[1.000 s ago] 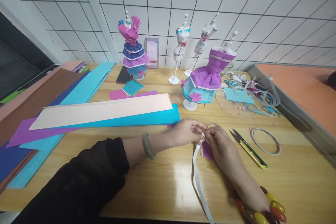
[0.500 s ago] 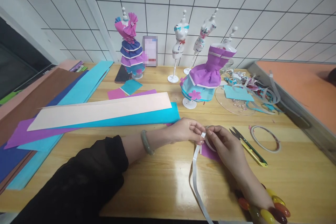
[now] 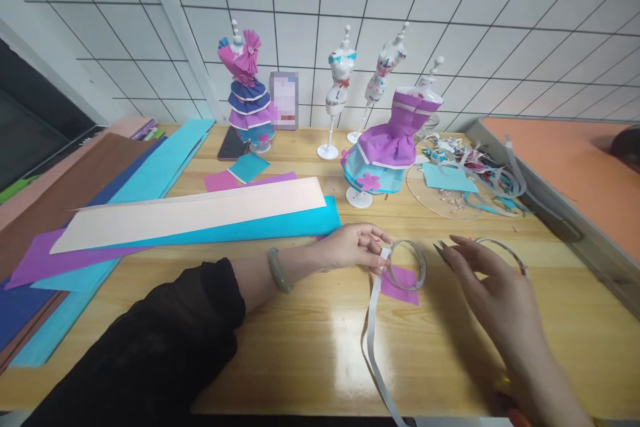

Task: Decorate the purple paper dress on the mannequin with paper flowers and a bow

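My left hand [image 3: 357, 247] pinches the end of a narrow white ribbon [image 3: 371, 327], whose length trails down to the table's front edge. Just beside those fingertips stands a small tape roll [image 3: 423, 273], tilted up and seemingly joined to the ribbon's end. Under the roll lies a purple paper square [image 3: 400, 287]. My right hand [image 3: 495, 287] is down over the thread snips [image 3: 441, 251], thumb and fingers closed about them; only the dark blade tips show. A second tape roll [image 3: 510, 250] lies partly hidden behind that hand.
Long paper strips, a cream one [image 3: 200, 213] on top, spread across the left. A mannequin in a purple dress [image 3: 390, 143], a layered-dress mannequin [image 3: 250, 100] and two bare mannequins stand at the back. A clear plate [image 3: 420, 197] with scraps lies at right by an orange tray [image 3: 575, 167].
My right hand has left the tape roll and ribbon and moved right, onto the thread snips. My left hand keeps its pinch on the ribbon. The tape roll now shows fully.
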The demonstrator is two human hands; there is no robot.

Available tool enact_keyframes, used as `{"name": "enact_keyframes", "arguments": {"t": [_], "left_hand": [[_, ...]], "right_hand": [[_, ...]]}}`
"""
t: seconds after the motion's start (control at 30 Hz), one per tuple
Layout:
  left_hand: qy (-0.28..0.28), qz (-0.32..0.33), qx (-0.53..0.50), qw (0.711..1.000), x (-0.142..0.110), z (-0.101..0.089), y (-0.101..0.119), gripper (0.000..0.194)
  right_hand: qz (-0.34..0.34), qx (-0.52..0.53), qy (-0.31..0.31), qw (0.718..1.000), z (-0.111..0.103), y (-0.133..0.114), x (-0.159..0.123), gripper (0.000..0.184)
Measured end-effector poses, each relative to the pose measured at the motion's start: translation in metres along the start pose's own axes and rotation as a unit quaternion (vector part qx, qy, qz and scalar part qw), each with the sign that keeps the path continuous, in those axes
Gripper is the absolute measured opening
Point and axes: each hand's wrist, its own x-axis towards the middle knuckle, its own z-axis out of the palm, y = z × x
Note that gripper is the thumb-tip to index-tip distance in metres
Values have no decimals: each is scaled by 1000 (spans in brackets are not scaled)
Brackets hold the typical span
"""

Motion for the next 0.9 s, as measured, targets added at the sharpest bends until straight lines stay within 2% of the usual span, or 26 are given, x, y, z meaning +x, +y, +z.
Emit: {"name": "enact_keyframes", "arguments": {"t": [0.07, 0.13, 0.23, 0.37, 0.43, 0.5, 0.57, 0.63, 0.73, 0.9], "left_hand": [[-6, 0, -1, 1000, 0, 0, -1, 49], [-8, 3, 4, 1000, 1, 0, -3, 49], [-10, 10, 9, 1000, 3, -1, -7, 52], [-5, 8, 10, 1000, 5, -3, -11, 53], [-6, 7, 14, 1000, 5, -3, -12, 52], [-8, 9, 15, 1000, 5, -3, -12, 51], [-5, 7, 14, 1000, 4, -2, -11, 50], [1, 2, 18, 1000, 3, 0, -9, 49], [2, 0, 42, 999, 2, 1, -8, 46], [-5, 4, 64, 998, -1, 5, -5, 39]], "right_hand": [[-54, -202, 22, 978, -9, 15, -5, 37], [-109, -289, -8, 951, -14, 25, -12, 30], [-160, -322, -34, 933, -16, 29, -21, 19], [-112, -344, -21, 932, -16, 32, -19, 22], [-84, -298, -15, 951, -16, 33, -15, 27], [-64, -196, -24, 978, -17, 30, -14, 31], [-45, -77, -60, 994, -18, 21, -14, 34], [-51, 8, -118, 992, -19, 6, -16, 36], [-89, 74, -183, 976, -17, -15, -17, 33], [-72, 93, -218, 969, -8, -32, -13, 34]]}}
